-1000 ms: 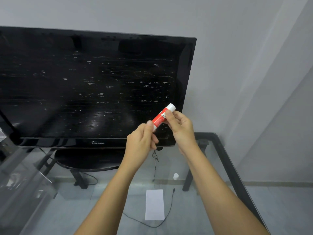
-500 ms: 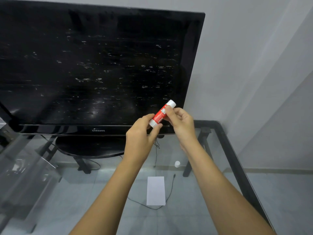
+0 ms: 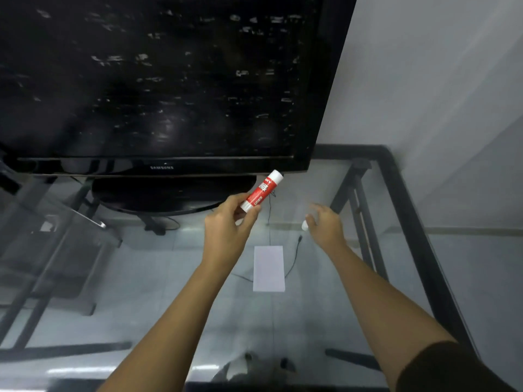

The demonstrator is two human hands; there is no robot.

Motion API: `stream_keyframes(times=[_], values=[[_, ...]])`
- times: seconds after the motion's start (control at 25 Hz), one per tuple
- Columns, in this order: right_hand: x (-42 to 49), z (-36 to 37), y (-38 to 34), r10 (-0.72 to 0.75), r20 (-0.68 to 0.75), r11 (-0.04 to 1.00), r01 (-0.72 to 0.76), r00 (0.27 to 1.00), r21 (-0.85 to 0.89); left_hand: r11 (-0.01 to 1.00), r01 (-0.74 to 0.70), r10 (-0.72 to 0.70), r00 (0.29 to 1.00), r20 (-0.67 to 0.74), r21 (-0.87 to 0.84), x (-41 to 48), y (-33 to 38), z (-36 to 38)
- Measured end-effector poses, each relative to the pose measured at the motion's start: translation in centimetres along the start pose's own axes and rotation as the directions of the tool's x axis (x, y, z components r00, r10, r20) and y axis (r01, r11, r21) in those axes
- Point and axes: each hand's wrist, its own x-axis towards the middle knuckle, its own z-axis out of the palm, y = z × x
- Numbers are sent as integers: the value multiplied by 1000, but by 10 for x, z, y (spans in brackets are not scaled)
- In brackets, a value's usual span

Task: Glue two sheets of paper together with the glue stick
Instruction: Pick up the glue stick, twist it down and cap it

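Glass worktop [image 3: 325, 315] on a dark metal frame, grey tiled floor showing through; pale wall behind. Near centre: white paper [image 3: 268, 268], flat, thin, matte rectangle; whether one sheet or two stacked, cannot tell. No glue seen on it, so spreading and pressing likely remain. Farther: left hand [image 3: 226, 230] grips the glue stick [image 3: 261, 194], a smooth red-and-white cylinder, tilted. Right hand [image 3: 324, 224], blurred, fingers loosely spread beside a small white cap [image 3: 304, 225]; contact unclear. Farthest: glossy black television [image 3: 158, 80].
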Motion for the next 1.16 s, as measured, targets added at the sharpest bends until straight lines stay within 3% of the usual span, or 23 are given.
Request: stream_keyframes(times=[0.16, 0.44, 0.48, 0.56, 0.64, 0.72, 0.84, 1.16], values=[[-2, 30, 32, -39, 123, 966, 69, 992, -251, 998, 17, -22, 997, 78, 65, -26, -26, 6], [6, 43, 39, -70, 6, 971, 69, 998, -227, 993, 12, -23, 995, 99, 113, -36, -40, 13], [7, 40, 32, -57, -50, 987, 49, 997, -154, 994, 9, -20, 995, 101, 110, -35, -39, 13], [7, 26, 12, 58, -94, 979, -38, 994, 202, 996, 8, -16, 995, 94, 94, -30, -34, 14], [3, 8, -10, 124, 40, 785, -122, 992, 608, 998, 10, -14, 997, 69, 58, -22, -29, 16], [-9, -10, -25, 42, 105, 608, -109, 994, 786, 1000, 12, -13, 998, 56, 12, -15, -22, 18], [-28, -33, -34, -48, 100, 509, -61, 994, 859, 998, -9, 14, 997, 78, -67, -12, -10, 23], [-44, -61, -37, -86, 34, 652, 31, 996, 758, 990, -142, 137, 970, 199, 11, -13, -6, 21]])
